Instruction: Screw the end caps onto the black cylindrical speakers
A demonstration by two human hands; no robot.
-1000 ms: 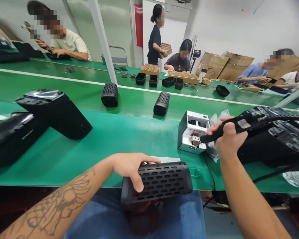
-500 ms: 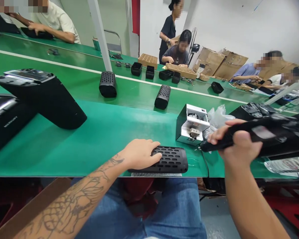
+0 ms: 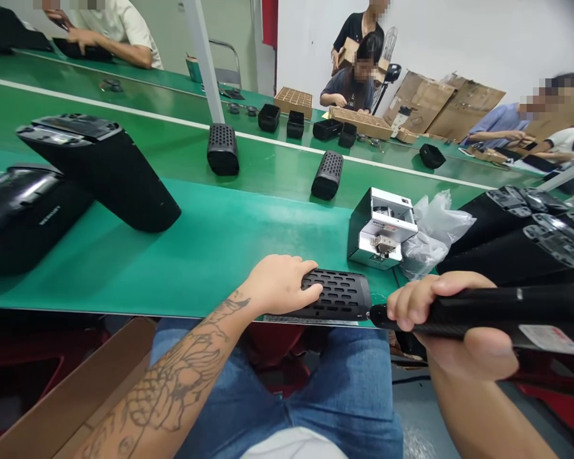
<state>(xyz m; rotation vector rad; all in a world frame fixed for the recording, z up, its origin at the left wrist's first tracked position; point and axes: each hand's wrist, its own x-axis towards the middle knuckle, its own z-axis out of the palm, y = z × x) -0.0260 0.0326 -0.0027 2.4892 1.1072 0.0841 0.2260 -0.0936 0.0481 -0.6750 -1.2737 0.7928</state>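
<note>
A black perforated speaker shell (image 3: 340, 295) lies on its side at the near edge of the green table (image 3: 210, 248). My left hand (image 3: 280, 285) rests on its left end with the fingers curled over it, holding it down. My right hand (image 3: 447, 325) is wrapped round a black electric screwdriver (image 3: 497, 311), held level. The screwdriver's tip touches the shell's right end.
A small metal screw feeder (image 3: 381, 227) and a crumpled plastic bag (image 3: 433, 226) stand just behind. Large black speaker bodies lie at the left (image 3: 100, 169) and right (image 3: 511, 239). Two more perforated shells (image 3: 222, 150) ride the belt beyond. Other people work at the far tables. A cardboard box (image 3: 57, 408) sits by my left knee.
The speaker shell went from my lap onto the table edge. My right hand brought the screwdriver down from the screw feeder to the shell's right end.
</note>
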